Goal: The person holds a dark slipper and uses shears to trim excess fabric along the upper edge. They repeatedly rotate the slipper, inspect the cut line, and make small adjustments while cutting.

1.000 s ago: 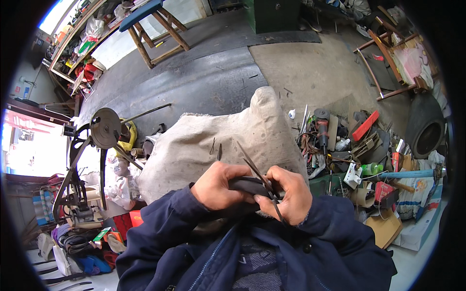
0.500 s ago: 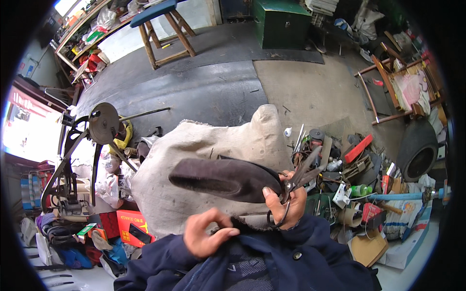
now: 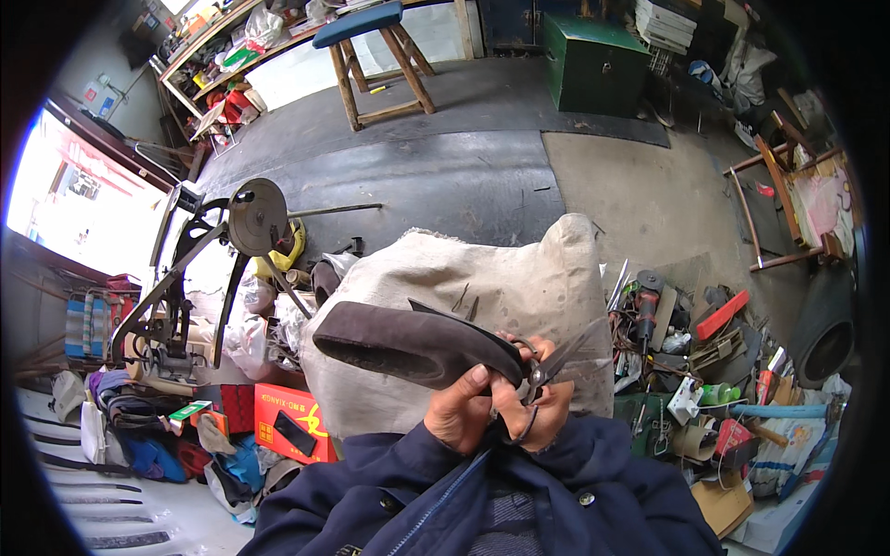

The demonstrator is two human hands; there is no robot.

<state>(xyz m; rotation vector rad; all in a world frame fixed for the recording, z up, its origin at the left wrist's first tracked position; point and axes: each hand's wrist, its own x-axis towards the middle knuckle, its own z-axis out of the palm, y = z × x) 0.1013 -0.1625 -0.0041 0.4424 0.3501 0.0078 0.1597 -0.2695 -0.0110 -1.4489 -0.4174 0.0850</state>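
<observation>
A dark brown suede-like shoe [image 3: 399, 335] lies sideways over my lap, its opening turned toward me. My right hand [image 3: 547, 415] is closed round scissors [image 3: 567, 357], their blades pointing up and right, apart from the shoe. Its fingers also reach the shoe's right end. At that same end my left hand [image 3: 456, 410] is closed, thumb against the shoe's near edge, fingertips partly hidden where the two hands meet. Along the far side of the shoe a thin black strip [image 3: 454, 315] sticks up. Pale cloth [image 3: 519, 269] covers my lap beneath it all.
To the left stands a black metal machine with a round wheel [image 3: 258, 217]. A red box [image 3: 295, 422] carries a dark phone [image 3: 294, 434]. At right lie piled tools, including a grinder [image 3: 647, 310]. Farther off are a blue-topped stool [image 3: 358, 25] and a green chest [image 3: 593, 69].
My left hand has moved right, from in front of my chest to the shoe's right end beside my right hand. The whole view has shifted, so the surroundings appear farther right.
</observation>
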